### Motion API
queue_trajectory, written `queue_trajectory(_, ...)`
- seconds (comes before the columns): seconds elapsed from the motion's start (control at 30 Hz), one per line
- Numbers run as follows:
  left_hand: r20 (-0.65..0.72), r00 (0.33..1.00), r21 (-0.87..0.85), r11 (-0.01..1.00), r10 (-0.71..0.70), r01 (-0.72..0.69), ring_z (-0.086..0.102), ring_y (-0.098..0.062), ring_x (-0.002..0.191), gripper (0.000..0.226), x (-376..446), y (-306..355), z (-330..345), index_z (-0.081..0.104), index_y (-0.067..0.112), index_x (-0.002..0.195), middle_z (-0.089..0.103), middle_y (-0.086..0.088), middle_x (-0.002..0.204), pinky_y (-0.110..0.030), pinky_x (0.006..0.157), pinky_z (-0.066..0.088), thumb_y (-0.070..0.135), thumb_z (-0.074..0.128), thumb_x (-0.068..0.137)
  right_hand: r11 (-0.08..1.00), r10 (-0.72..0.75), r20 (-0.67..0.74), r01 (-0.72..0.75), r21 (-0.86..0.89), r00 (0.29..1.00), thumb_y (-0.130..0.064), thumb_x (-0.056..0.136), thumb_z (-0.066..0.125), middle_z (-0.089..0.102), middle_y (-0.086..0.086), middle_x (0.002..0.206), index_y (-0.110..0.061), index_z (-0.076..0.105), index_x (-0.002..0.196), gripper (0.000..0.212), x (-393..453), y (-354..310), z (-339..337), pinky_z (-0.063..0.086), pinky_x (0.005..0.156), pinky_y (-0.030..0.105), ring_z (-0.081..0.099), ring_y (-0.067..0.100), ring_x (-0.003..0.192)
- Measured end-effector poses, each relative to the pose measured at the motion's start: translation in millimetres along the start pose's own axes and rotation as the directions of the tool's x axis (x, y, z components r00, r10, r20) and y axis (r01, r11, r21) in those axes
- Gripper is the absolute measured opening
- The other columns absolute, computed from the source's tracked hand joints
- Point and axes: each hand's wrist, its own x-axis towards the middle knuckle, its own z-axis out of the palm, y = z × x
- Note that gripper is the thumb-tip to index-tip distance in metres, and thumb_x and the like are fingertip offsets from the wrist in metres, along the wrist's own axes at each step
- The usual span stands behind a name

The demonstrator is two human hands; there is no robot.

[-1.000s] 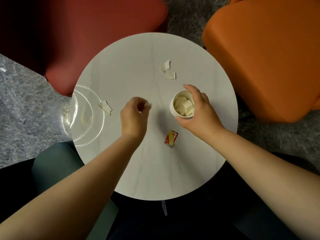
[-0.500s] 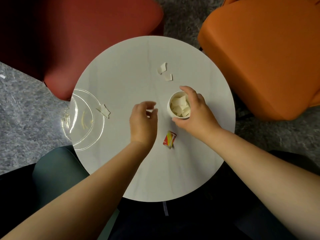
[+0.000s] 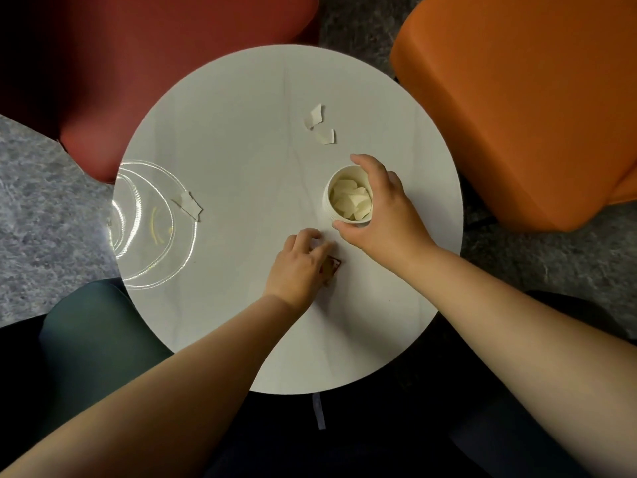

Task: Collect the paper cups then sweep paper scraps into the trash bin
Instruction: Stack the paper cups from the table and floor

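Right hand (image 3: 386, 215) curls round a white paper cup (image 3: 348, 194) standing upright on the round white table (image 3: 241, 167), thumb on the near rim, fingers over the far side; cup holds cream paper scraps (image 3: 350, 201). Left hand (image 3: 303, 263) lies palm down just beside the cup, fingers bent over a small red-and-white wrapper (image 3: 333, 264); cannot tell if it grips it. Two torn white paper pieces (image 3: 319, 125) lie beyond the cup, another torn piece (image 3: 189, 205) at the edge of a clear plastic lid (image 3: 148, 225) at the table's left. Dark red seat (image 3: 155, 63) and orange seat (image 3: 534, 98) behind.
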Motion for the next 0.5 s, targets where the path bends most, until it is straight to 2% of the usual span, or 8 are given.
queue_trajectory(0.13, 0.002, 0.999, -0.068, 0.997, -0.040, 0.040, 0.053, -0.030, 0.105, 0.026, 0, -1, -3, 0.067, 0.011, 0.111, 0.056, -0.010, 0.118, -0.037, 0.085, 0.049, 0.018, 0.068, 0.086, 1.000, -0.004, -0.008, 0.004, 0.000, 1.000, -0.029, 0.071, 0.080, 0.041, 0.002, 0.130, -0.040, 0.026, 0.142, 0.090, 0, 0, 1, 0.044, 0.082, 0.021, 0.048, 0.012, 0.100)
queue_trajectory(0.2, -0.023, 0.987, -0.237, 0.960, -0.159, 0.149, 0.059, -0.026, 0.093, 0.011, -1, 1, -12, 0.069, 0.011, 0.098, 0.062, -0.006, 0.101, -0.034, 0.080, 0.049, 0.014, 0.063, 0.089, 1.000, -0.003, -0.002, 0.003, -0.007, 1.000, -0.029, 0.071, 0.080, 0.040, 0.002, 0.130, -0.040, 0.025, 0.142, 0.091, 0, 0, 1, 0.045, 0.083, 0.023, 0.048, 0.012, 0.100)
queue_trajectory(0.23, -0.045, 0.970, -0.359, 0.910, -0.240, 0.208, 0.061, -0.022, 0.088, 0.008, -1, 3, -19, 0.070, 0.014, 0.091, 0.064, -0.003, 0.095, -0.030, 0.078, 0.049, 0.013, 0.062, 0.090, 1.000, -0.003, 0.002, 0.003, -0.011, 1.000, -0.029, 0.071, 0.080, 0.040, 0.002, 0.130, -0.040, 0.025, 0.142, 0.091, 1, -1, 1, 0.046, 0.084, 0.023, 0.048, 0.012, 0.100)
queue_trajectory(0.3, -0.113, 0.908, -0.558, 0.782, -0.403, 0.278, 0.062, -0.011, 0.083, 0.018, 0, 6, -38, 0.068, 0.024, 0.078, 0.068, 0.005, 0.087, -0.019, 0.076, 0.047, 0.012, 0.060, 0.089, 1.000, -0.001, 0.009, 0.001, -0.014, 1.000, -0.029, 0.071, 0.080, 0.040, 0.002, 0.130, -0.041, 0.024, 0.142, 0.091, 2, -1, 0, 0.046, 0.083, 0.024, 0.048, 0.013, 0.100)
queue_trajectory(0.37, -0.200, 0.825, -0.667, 0.690, -0.529, 0.281, 0.061, -0.004, 0.079, 0.023, 4, 11, -62, 0.064, 0.029, 0.074, 0.069, 0.014, 0.081, -0.010, 0.068, 0.043, 0.013, 0.059, 0.089, 1.000, 0.000, 0.013, 0.000, -0.011, 1.000, -0.029, 0.072, 0.080, 0.040, 0.002, 0.131, -0.041, 0.021, 0.143, 0.093, 3, -2, 0, 0.047, 0.085, 0.025, 0.049, 0.013, 0.105)
queue_trajectory(0.43, -0.314, 0.738, -0.729, 0.650, -0.598, 0.216, 0.061, -0.002, 0.076, 0.028, 9, 17, -87, 0.059, 0.034, 0.072, 0.065, 0.023, 0.075, -0.008, 0.064, 0.042, 0.013, 0.058, 0.090, 1.000, 0.012, 0.014, -0.012, -0.002, 1.000, -0.030, 0.071, 0.080, 0.040, 0.001, 0.136, -0.038, 0.019, 0.145, 0.096, 4, -1, 2, 0.045, 0.088, 0.024, 0.046, 0.012, 0.113)
queue_trajectory(0.5, -0.452, 0.663, -0.733, 0.671, -0.597, 0.105, 0.061, -0.002, 0.077, 0.032, 13, 24, -111, 0.053, 0.040, 0.074, 0.062, 0.021, 0.075, -0.013, 0.068, 0.045, 0.014, 0.059, 0.091, 0.999, 0.029, 0.008, -0.029, 0.016, 1.000, -0.029, 0.070, 0.082, 0.040, 0.000, 0.138, -0.033, 0.021, 0.145, 0.097, 6, -3, 4, 0.042, 0.089, 0.023, 0.045, 0.012, 0.115)
